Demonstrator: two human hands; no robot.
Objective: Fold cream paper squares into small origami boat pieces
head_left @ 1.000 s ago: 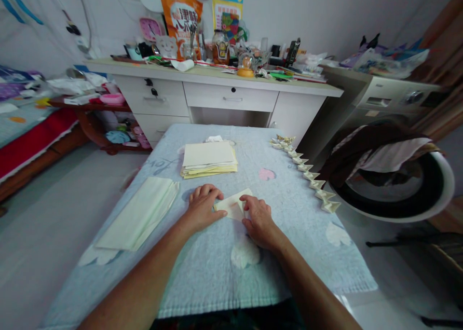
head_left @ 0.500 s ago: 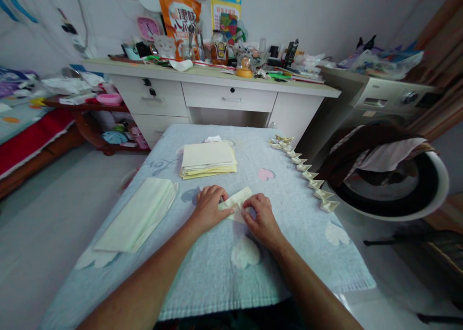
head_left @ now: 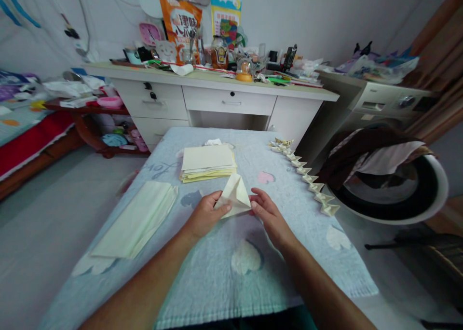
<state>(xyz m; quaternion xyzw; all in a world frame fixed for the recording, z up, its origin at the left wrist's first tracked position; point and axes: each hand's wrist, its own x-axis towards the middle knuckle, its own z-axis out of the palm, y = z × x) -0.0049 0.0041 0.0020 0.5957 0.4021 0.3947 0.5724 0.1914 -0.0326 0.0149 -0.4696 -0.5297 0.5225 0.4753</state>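
A cream sheet of folded paper [head_left: 236, 195] is held up over the cloth-covered table, its top forming a point with a crease down the middle. My left hand [head_left: 208, 214] pinches its left lower edge, thumb in front. At its right corner, my right hand [head_left: 267, 214] closes thumb and fingers on the paper. Behind it lies a stack of cream and yellow paper [head_left: 208, 158]. Left of my hands rest long folded pale sheets [head_left: 135, 219]. Along the table's right side runs a row of folded paper pieces [head_left: 310, 178], pointed at their ends.
The table [head_left: 202, 281] wears a light blue cloth with heart patterns. Beyond it stands a white desk [head_left: 227, 96] crowded with jars, a snack bag [head_left: 181, 28] and a pink clock [head_left: 149, 33]. On the right is a washing machine [head_left: 394, 98] with clothes hanging from its door.
The paper has gone from a flat strip pressed on the table to a raised, pointed shape. My right hand has moved to its right corner, and my left hand still grips its left side.
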